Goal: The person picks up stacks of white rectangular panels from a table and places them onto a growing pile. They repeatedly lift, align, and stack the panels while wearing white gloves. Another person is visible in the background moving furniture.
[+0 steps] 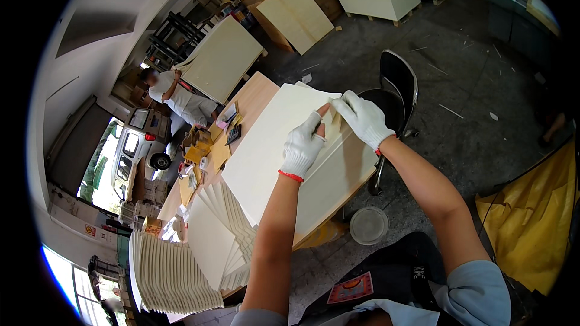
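Note:
A stack of large cream sheets (266, 157) lies on the wooden table in front of me. Both my hands wear white knitted gloves with red cuffs. At the stack's far right corner, my right hand (365, 119) has its fingers pressed together on the edge of the top sheets, which lift slightly there. Close beside it, my left hand (303, 145) rests over the sheets, its bare index finger stretched toward that corner and its bare thumb apart from it. The fingertips of my right hand are partly hidden by the glove and the paper.
Fanned cream sheets (175, 265) pile up at the near left. A calculator (234, 134) and small boxes sit along the table's left side. Beyond the right edge stand a black chair (399, 84) and a round tub (369, 226). A person (181, 98) stands at a far stack.

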`<state>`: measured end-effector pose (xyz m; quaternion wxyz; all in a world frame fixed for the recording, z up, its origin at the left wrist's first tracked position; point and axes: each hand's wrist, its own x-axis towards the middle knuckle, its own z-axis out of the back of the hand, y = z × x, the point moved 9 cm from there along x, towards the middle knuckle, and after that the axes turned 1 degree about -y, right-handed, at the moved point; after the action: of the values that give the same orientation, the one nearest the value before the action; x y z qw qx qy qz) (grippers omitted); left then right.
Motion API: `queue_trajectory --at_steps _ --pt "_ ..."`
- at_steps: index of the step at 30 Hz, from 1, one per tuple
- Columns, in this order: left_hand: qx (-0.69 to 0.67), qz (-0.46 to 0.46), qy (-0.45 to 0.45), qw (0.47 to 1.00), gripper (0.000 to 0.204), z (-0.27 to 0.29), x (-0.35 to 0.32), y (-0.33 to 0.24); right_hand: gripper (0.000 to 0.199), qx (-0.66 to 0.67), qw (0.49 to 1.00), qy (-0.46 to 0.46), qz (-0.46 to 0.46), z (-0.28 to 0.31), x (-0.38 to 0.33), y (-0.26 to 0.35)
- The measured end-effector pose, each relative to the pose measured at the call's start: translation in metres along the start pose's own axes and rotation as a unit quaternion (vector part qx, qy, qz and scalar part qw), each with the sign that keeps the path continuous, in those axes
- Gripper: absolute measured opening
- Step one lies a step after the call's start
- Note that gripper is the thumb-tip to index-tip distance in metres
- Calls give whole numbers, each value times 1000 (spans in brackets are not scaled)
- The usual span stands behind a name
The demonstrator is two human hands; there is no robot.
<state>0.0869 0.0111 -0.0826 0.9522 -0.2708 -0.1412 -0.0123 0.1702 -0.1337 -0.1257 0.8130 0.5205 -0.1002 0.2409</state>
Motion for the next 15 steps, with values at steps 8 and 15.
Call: queue_trajectory --at_steps 8,15 --pt "65 -59 2 996 36 -1 -3 -11 47 -9 1000 -11 1 -2 0 -2" --pt "52 -41 14 998 39 -3 1 -7 49 8 1000 -8 2 1 1 -7"
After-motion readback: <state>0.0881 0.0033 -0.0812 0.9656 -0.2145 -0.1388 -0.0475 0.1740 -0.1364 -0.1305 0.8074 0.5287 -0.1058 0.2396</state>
